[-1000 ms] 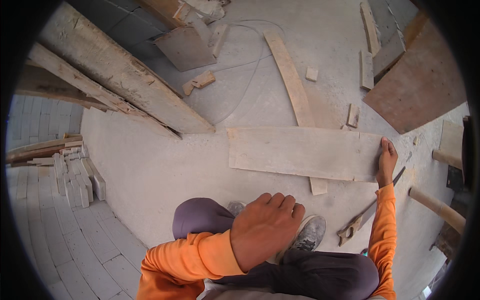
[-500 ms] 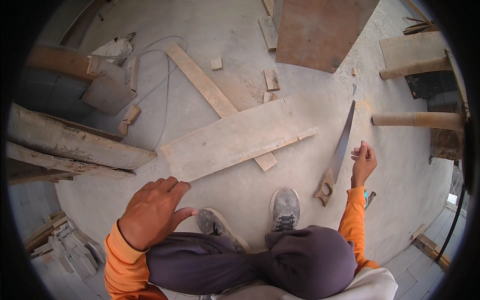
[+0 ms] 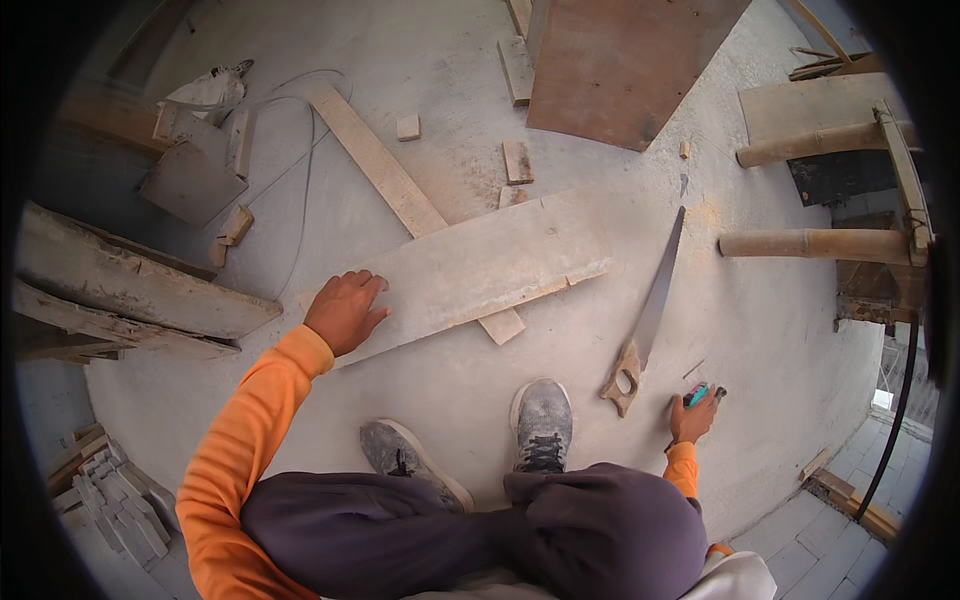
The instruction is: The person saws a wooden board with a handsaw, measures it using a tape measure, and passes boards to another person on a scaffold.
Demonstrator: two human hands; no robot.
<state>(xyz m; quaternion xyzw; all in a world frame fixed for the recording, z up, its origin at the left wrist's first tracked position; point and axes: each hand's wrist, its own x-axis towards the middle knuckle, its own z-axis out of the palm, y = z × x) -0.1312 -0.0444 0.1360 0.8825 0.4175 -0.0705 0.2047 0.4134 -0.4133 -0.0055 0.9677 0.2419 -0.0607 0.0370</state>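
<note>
My left hand [image 3: 345, 312] is over the left end of a wide, pale wooden board [image 3: 480, 262], palm down with the thumb apart. I cannot tell whether it touches the wood. The board lies slantwise across a narrower plank [image 3: 380, 160] on the floor. Low on the right, my right hand [image 3: 690, 418] closes on a small teal object [image 3: 696, 396]; its kind is partly hidden by the fingers. A dark tool end [image 3: 720, 393] shows beside that hand. Between the board and my right hand lies a handsaw [image 3: 655, 300] with a wooden handle, its blade pointing away.
A brown wooden box [image 3: 630, 75] stands at the far side. Small wood offcuts [image 3: 518, 162] lie behind the board. Bamboo poles [image 3: 815, 243] jut in from the right. Stacked timber [image 3: 140, 275] is at left, near a grey cable [image 3: 308, 190]. My shoes [image 3: 543, 425] are in front of the board.
My left hand has moved forward over the board's left end. My right hand has come down and back from beside the saw to the teal object on the floor.
</note>
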